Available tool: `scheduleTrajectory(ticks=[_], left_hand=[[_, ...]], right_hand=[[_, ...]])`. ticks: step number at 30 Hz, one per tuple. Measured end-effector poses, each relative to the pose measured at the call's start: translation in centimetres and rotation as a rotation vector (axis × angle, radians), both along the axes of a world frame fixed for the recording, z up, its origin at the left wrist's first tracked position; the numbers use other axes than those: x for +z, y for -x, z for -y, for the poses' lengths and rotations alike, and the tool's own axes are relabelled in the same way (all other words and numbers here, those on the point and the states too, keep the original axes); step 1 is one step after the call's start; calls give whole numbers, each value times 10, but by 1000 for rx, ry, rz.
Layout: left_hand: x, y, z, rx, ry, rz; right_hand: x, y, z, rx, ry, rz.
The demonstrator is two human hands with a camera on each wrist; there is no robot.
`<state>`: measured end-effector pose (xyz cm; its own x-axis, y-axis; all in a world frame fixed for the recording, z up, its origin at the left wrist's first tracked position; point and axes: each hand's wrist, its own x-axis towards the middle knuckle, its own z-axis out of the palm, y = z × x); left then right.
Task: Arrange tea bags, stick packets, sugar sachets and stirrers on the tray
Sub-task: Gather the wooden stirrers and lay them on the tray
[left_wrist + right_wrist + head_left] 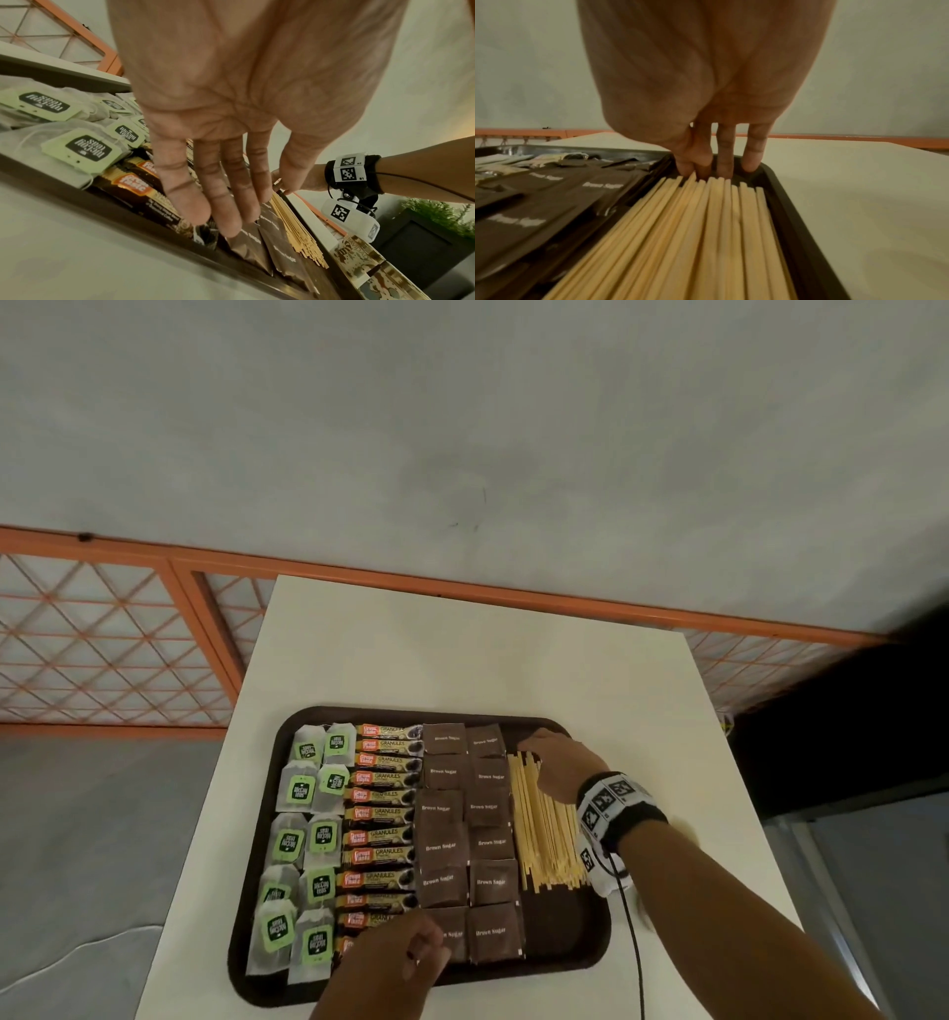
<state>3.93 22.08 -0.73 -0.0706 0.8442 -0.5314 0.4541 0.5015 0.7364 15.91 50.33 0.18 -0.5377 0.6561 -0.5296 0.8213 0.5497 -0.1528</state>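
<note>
A dark brown tray (565,932) holds tea bags (303,839) with green tags on the left, then stick packets (380,814), brown sugar sachets (464,839) and a bundle of wooden stirrers (539,829) on the right. My right hand (529,747) is at the tray's far right corner. Its straight fingers (721,162) press against the stirrers' (706,233) far ends. My left hand (405,952) hovers at the near edge with fingers (226,203) straight over the nearest stick packets (133,186) and sachets (277,239). It holds nothing.
The tray sits near the front of a white table (462,649). An orange mesh railing (102,634) runs behind it. To the right, off the table, are a patterned box (359,257) and a dark planter with a green plant (437,213).
</note>
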Motion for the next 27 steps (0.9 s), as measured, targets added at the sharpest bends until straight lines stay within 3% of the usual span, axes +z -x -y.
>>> scheduleTrajectory(ticks=[8,17,27], left_hand=[[-5,0,-4,-27,-14,14],[-8,-15,7,-11,-53,-12],[-13,-10,10,20,-64,22]], right_hand=[[-6,-10,7,-17,-4,-34],[-15,-1,13,146,-65,-16],[-7,-8,15,31,-31,-37]])
